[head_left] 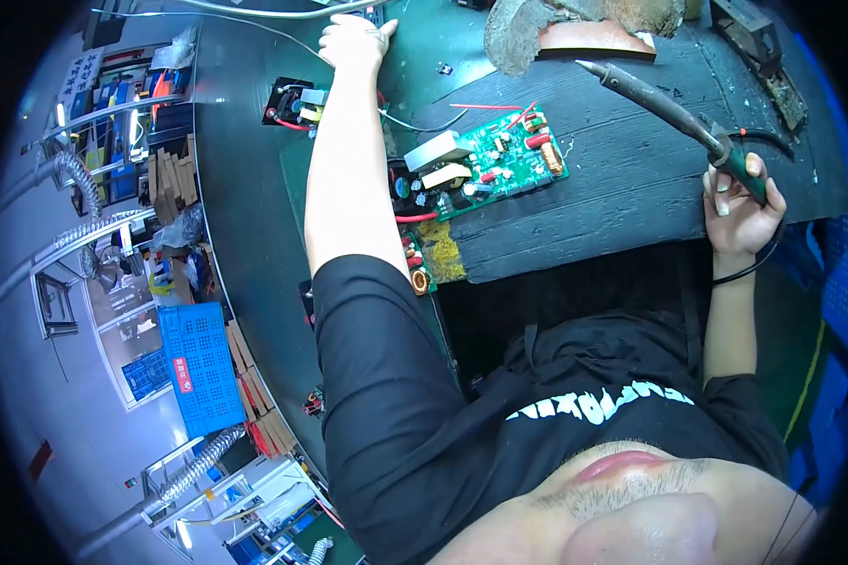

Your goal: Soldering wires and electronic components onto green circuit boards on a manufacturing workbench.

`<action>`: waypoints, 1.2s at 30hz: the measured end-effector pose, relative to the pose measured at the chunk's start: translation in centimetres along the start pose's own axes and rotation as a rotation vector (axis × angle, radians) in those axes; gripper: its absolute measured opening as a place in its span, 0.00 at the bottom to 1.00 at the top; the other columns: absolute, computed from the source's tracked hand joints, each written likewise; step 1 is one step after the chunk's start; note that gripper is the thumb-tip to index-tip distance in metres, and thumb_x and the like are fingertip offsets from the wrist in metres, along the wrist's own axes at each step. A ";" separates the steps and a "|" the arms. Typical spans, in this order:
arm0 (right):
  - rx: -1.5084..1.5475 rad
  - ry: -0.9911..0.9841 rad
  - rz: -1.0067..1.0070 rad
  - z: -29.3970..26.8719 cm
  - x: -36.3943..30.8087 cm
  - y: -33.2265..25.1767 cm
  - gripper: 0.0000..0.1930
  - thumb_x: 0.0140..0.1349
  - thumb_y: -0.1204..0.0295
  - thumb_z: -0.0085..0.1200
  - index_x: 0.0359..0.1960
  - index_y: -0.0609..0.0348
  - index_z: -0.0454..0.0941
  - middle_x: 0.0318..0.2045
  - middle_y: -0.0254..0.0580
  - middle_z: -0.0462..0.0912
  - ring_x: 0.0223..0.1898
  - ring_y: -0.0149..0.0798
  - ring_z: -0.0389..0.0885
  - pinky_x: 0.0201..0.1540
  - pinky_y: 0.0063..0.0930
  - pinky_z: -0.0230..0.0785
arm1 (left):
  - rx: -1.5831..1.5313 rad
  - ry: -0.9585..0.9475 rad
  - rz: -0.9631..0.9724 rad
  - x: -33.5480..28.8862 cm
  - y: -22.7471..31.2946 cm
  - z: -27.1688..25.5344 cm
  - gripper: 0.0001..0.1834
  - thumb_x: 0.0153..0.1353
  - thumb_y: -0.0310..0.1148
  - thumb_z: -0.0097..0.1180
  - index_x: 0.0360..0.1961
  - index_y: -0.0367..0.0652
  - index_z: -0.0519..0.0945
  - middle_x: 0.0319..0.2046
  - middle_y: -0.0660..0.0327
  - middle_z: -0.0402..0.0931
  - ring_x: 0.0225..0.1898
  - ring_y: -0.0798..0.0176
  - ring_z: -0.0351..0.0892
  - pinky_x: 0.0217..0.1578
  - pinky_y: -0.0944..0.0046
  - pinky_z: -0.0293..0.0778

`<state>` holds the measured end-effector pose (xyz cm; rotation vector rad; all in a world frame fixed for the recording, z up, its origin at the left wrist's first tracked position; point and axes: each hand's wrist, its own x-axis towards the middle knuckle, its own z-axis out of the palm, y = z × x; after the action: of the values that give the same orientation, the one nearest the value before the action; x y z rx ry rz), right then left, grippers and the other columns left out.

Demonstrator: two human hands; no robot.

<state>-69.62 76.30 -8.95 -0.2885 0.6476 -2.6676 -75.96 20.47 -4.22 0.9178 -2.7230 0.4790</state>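
My right hand (742, 209) is closed round the green handle of a soldering iron (664, 108). The iron's bare metal tip points to the upper left, above the dark board, apart from any part. My left hand (353, 42) reaches to the far edge of the bench, its fingers curled beside a small grey-blue thing (375, 15); what they hold is hidden. Between the hands lies a green circuit board (504, 155) with capacitors, a copper coil, a silver heat sink and red wires. My left forearm partly covers another board (297, 105) and passes over one nearer me (417, 264).
A dark wooden board (622, 169) lies on the green bench top (254, 188). Behind the iron's tip sits a crusted grey lump (518, 38) beside a copper-coloured piece (598, 42). A metal block (758, 56) stands far right. Cables run along the far edge.
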 end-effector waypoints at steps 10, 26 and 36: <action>-0.009 -0.025 0.006 -0.1 0.0 -0.1 0.19 0.70 0.50 0.47 0.43 0.53 0.77 0.30 0.53 0.82 0.19 0.36 0.71 0.30 0.26 0.64 | -0.076 -0.213 0.388 -6.7 -0.2 -10.8 0.48 0.51 0.65 0.66 0.59 0.34 0.74 0.51 0.38 0.78 0.53 0.41 0.82 0.56 0.50 0.78; 0.079 -0.104 0.028 -0.7 0.2 0.0 0.19 0.68 0.51 0.48 0.44 0.53 0.78 0.32 0.54 0.80 0.22 0.36 0.69 0.33 0.28 0.61 | -1.741 -0.871 0.286 -14.4 -0.2 -18.6 0.17 0.73 0.36 0.57 0.51 0.30 0.82 0.45 0.55 0.85 0.46 0.62 0.84 0.56 0.56 0.79; 0.226 -0.067 -0.124 0.9 -3.2 -5.2 0.14 0.66 0.58 0.56 0.44 0.52 0.81 0.37 0.49 0.76 0.30 0.36 0.68 0.31 0.24 0.58 | -1.232 -0.613 0.784 -16.4 8.7 -20.0 0.12 0.63 0.34 0.66 0.43 0.39 0.87 0.29 0.58 0.84 0.31 0.69 0.80 0.37 0.66 0.75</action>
<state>-68.05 81.48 -6.03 -0.3634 0.3126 -2.8033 -66.41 43.38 7.05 -0.4102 -2.8899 -1.4560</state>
